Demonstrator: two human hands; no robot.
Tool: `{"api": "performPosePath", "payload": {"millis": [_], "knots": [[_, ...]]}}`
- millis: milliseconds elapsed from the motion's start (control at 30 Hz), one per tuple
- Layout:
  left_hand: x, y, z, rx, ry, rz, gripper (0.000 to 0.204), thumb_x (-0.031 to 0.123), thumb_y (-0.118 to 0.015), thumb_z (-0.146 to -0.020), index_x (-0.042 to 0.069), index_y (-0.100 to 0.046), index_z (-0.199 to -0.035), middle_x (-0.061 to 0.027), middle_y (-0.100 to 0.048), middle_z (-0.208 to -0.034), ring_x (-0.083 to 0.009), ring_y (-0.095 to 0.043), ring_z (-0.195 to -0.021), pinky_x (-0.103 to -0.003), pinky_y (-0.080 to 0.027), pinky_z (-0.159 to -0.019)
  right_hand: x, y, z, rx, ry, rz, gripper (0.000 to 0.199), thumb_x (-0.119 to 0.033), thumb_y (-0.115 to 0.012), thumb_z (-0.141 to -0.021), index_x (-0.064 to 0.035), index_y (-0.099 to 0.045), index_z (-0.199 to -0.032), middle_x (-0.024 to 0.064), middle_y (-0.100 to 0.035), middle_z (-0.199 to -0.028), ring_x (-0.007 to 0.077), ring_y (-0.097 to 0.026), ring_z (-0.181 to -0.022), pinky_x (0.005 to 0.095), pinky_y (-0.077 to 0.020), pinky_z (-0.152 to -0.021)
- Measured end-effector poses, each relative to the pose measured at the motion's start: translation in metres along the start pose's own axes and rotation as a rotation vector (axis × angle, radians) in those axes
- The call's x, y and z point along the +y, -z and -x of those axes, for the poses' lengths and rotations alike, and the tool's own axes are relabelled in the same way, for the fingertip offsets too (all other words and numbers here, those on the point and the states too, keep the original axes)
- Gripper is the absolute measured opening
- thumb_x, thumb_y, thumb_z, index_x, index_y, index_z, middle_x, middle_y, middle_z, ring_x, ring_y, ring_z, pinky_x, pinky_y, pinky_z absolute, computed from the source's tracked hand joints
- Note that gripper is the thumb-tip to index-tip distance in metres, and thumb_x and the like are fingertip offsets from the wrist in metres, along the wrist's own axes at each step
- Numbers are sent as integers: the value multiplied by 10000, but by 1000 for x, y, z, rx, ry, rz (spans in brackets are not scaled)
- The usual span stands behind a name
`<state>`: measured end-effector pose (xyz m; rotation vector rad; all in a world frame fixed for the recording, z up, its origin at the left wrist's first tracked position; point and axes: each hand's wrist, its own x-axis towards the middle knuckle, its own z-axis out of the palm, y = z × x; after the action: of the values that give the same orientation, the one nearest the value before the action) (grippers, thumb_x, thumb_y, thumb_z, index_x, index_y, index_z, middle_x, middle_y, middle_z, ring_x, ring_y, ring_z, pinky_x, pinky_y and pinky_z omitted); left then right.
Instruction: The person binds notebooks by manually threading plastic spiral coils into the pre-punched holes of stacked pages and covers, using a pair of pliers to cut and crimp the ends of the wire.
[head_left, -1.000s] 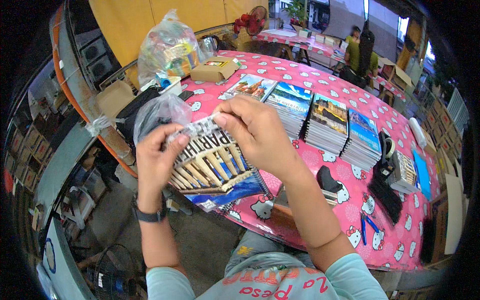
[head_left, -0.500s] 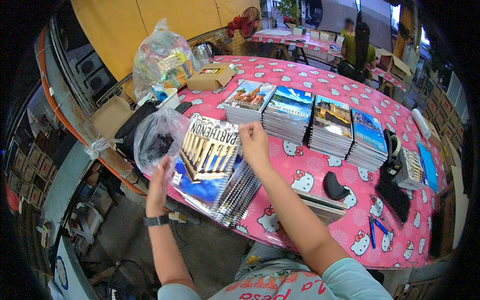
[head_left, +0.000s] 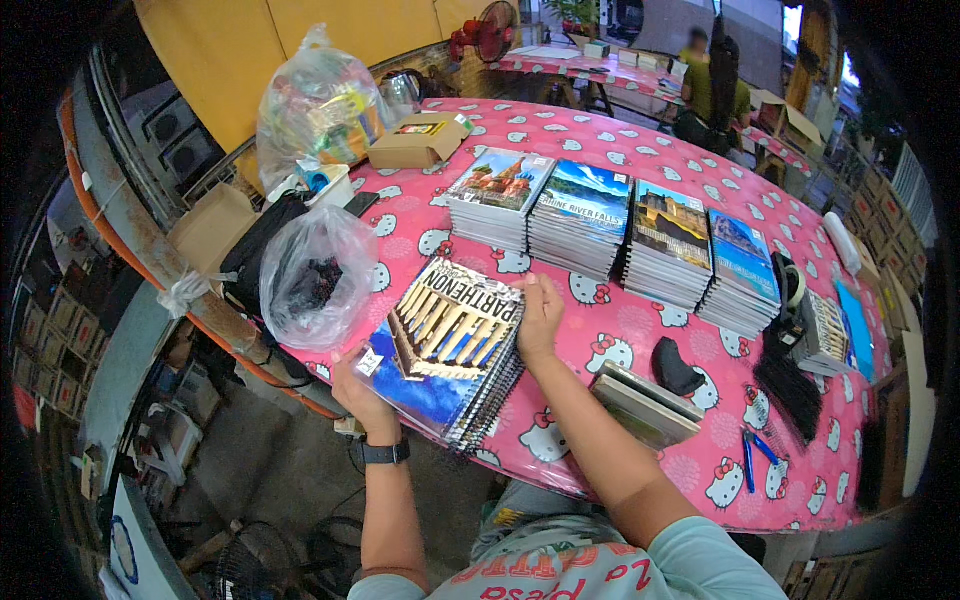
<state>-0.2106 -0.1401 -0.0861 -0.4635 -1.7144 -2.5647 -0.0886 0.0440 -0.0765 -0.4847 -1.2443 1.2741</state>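
Note:
A stack of spiral notebooks (head_left: 440,345) lies at the table's near edge, its top cover showing a columned temple over blue. My left hand (head_left: 366,400) grips the near left corner of the stack, some of its fingers hidden. On the far right side, my right hand (head_left: 540,318) is closed against the stack's edge, beside the black wire spines. A clear plastic bag (head_left: 315,280) with small dark pieces inside sits just left of the stack.
Beyond are several notebook stacks (head_left: 590,215) in a row. To the right lie dark bundled wire spines (head_left: 787,390), blue-handled pliers (head_left: 757,460), a black pouch (head_left: 677,368) and flat boards (head_left: 645,403). A cardboard box (head_left: 418,142) and a filled plastic bag (head_left: 325,110) stand back left.
The top notebook, tilted up between my hands before, now lies flat on the stack. My left hand has moved right to the stack's corner; my right hand has moved slightly right and down its side.

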Motion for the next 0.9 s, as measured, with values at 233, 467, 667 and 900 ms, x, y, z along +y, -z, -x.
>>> {"api": "performPosePath", "payload": {"millis": [233, 467, 667, 900], "knots": [[-30, 9, 10, -134, 131, 415, 667, 560, -238, -932, 2, -447, -1232, -128, -515, -1212, -271, -496, -1100, -390, -352, -977, 4, 7, 1, -68, -34, 3, 339, -260, -447, -937, 20, -639, -941, 77, -641, -823, 121, -561, -763, 263, -433, -700], [-23, -12, 25, -100, 128, 372, 679, 568, -220, -935, 14, -388, -1290, -108, -436, -1300, -262, -435, -1163, -386, -300, -1014, 9, 10, -8, -17, -57, 54, 391, -281, -421, -941, 29, -632, -832, 87, -630, -784, 148, -550, -718, 281, -424, -699], [-33, 15, 9, -196, 25, 2, 680, 566, -199, -940, 18, -390, -1294, -106, -432, -1308, -242, -435, -1165, -372, -303, -1016, 27, 16, -13, -18, 74, 129, 411, -294, -410, -944, 30, -619, -803, 105, -602, -738, 173, -548, -716, 307, -423, -695], [-38, -4, 25, -147, 305, 601, 725, 610, -243, -909, 42, -315, -1353, -132, -406, -1337, -292, -441, -1175, -416, -318, -1019, 31, 23, -3, 57, -120, 150, 514, -373, -396, -941, 50, -616, -748, 82, -568, -617, 166, -518, -596, 326, -401, -592]]}}
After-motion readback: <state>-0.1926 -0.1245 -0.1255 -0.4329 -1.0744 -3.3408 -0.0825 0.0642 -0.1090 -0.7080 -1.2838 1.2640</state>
